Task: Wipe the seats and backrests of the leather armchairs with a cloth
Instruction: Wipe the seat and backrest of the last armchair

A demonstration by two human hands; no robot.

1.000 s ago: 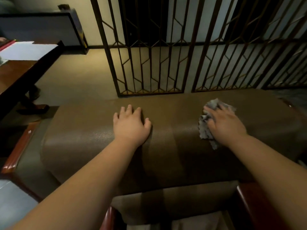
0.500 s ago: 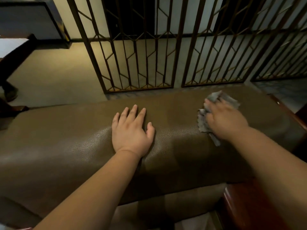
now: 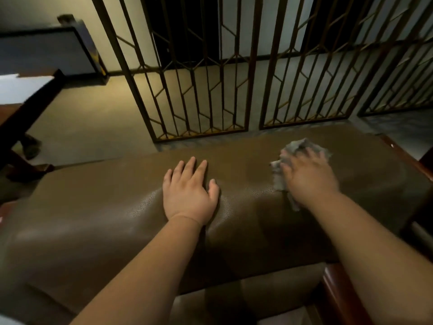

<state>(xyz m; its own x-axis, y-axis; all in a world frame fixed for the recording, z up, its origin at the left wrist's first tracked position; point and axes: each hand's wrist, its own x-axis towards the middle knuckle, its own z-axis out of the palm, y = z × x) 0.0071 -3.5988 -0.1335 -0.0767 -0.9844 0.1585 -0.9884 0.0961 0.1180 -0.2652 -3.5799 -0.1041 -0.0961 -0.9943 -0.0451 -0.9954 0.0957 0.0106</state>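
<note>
Closest to me is a bit of the seat cushion (image 3: 269, 299) peeking out at the bottom, with a reddish wooden armrest (image 3: 337, 299) just to its right. Above that, both my bare forearms reach out onto the top of the brown leather backrest (image 3: 105, 219), which runs across pretty much the whole view. My left hand (image 3: 189, 195) lies flat on the leather near the middle, palm down, fingers straight and only slightly apart, thumb sticking out to the right. My right hand (image 3: 309, 177) is further right, palm down on a crumpled grey cloth (image 3: 280, 181), pressing it against the top of the backrest; it's kinda blurry, so all I can say is the fingers look loosely spread over the cloth, not pinching it. Bits of cloth stick out past my fingertips and along the left side of the hand. Just beyond the backrest stands a dark metal lattice screen (image 3: 210, 90) with gold-ish trim, right up near the chair. Off to the left there's beige carpet (image 3: 89, 118), then a dark wooden table (image 3: 28, 104) with something white on top.
</note>
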